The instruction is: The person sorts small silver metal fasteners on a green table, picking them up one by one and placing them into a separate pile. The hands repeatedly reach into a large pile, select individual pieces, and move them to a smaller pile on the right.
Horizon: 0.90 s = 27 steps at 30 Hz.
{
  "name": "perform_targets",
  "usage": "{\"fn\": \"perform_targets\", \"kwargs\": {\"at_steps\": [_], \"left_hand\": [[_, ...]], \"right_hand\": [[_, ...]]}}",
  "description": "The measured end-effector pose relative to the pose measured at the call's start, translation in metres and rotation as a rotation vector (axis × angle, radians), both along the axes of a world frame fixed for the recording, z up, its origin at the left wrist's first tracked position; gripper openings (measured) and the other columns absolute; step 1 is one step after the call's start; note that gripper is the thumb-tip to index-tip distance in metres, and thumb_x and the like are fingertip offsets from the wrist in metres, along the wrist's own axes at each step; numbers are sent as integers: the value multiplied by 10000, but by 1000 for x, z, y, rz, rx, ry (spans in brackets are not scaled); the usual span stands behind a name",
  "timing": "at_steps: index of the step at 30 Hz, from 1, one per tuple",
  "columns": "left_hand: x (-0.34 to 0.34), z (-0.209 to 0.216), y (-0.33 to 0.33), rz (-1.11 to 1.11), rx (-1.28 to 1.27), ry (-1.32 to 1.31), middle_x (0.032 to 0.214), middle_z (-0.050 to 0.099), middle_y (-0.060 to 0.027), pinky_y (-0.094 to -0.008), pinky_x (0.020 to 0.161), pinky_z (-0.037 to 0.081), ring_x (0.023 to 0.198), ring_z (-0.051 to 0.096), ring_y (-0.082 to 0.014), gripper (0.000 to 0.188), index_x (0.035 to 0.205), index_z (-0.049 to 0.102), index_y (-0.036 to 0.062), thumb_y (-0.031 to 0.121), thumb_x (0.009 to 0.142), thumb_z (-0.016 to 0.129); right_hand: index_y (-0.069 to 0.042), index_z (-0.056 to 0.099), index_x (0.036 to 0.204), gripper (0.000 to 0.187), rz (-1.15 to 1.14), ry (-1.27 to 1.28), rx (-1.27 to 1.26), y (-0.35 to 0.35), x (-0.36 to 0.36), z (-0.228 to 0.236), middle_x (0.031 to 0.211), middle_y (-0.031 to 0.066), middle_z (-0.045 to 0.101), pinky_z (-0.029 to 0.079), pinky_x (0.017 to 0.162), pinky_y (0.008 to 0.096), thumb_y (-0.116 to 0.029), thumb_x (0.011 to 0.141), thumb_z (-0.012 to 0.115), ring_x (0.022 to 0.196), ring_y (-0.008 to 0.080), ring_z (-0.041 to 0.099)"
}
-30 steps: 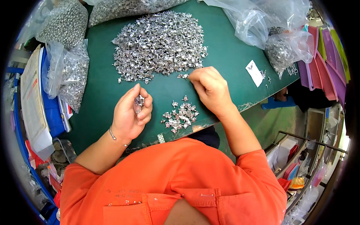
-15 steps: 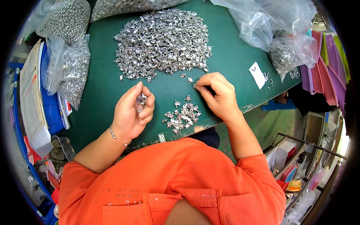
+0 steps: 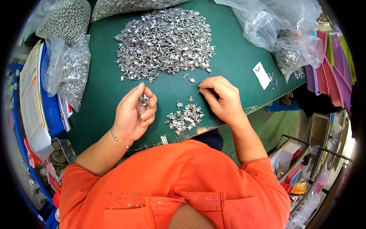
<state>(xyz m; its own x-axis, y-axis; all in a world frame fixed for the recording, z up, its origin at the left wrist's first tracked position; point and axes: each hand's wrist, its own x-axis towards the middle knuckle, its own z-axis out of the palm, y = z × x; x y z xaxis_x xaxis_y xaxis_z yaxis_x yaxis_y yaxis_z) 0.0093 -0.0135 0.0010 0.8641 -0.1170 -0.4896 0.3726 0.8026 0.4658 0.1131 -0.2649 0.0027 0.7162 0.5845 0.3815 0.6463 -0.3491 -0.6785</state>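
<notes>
My left hand (image 3: 136,110) is half curled, palm inward, around several small silver metal pieces (image 3: 143,101). Between the thumb and forefinger of my right hand (image 3: 222,97) is pinched a small silver metal piece (image 3: 199,91), mostly hidden by the fingertips. Below and between my hands lies a small cluster of the same winged metal pieces (image 3: 185,119), near the table's front edge. Farther off, a large heap of them (image 3: 166,42) spreads over the green table (image 3: 236,49). A few loose pieces (image 3: 191,80) rest between the heap and my right hand.
Clear bags of metal parts (image 3: 74,72) stand at the left, beside papers and a blue folder (image 3: 53,110). At the right are another bag of parts (image 3: 291,55), a white card (image 3: 261,75) and coloured plastic sheets (image 3: 331,68). A metal-framed rack (image 3: 305,160) stands at the lower right.
My right hand has drawn back very slightly toward me, still pinching a small piece. My left hand and the piles look the same.
</notes>
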Motion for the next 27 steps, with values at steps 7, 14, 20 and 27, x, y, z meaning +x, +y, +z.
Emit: {"fn": "perform_targets", "kwargs": {"at_steps": [7, 14, 20, 27], "left_hand": [[0, -2, 2, -6, -10, -5, 813, 565, -44, -213, 386, 323, 500, 410, -75, 334, 970, 575, 105, 336, 1118, 384], [-1, -5, 0, -38, -19, -3, 839, 572, -59, -213, 397, 328, 517, 419, -80, 330, 1019, 592, 94, 343, 1114, 397], [0, 9, -4, -160, 136, 46, 925, 619, -105, -211, 445, 370, 601, 479, -101, 382, 1156, 604, 43, 365, 1107, 406], [5, 32, 10, -105, -32, 40, 820, 547, -15, -206, 416, 302, 567, 430, -73, 247, 978, 598, 89, 316, 1059, 544]], "right_hand": [[6, 691, 956, 77, -242, 199, -3, 4, 3, 5, 879, 133, 715, 565, 703, 334, 18, 881, 696, 773, 238, 718], [-16, 684, 943, 104, -161, 101, -46, 1, -1, 5, 915, 121, 695, 554, 779, 372, 13, 849, 715, 886, 289, 689], [-41, 680, 907, 155, 117, 9, 194, 29, -19, 13, 923, 104, 694, 540, 736, 378, 50, 794, 735, 827, 299, 657], [-26, 679, 935, 134, -42, -138, -29, 41, -2, 7, 950, 151, 658, 521, 776, 432, 10, 816, 728, 873, 362, 629]]}}
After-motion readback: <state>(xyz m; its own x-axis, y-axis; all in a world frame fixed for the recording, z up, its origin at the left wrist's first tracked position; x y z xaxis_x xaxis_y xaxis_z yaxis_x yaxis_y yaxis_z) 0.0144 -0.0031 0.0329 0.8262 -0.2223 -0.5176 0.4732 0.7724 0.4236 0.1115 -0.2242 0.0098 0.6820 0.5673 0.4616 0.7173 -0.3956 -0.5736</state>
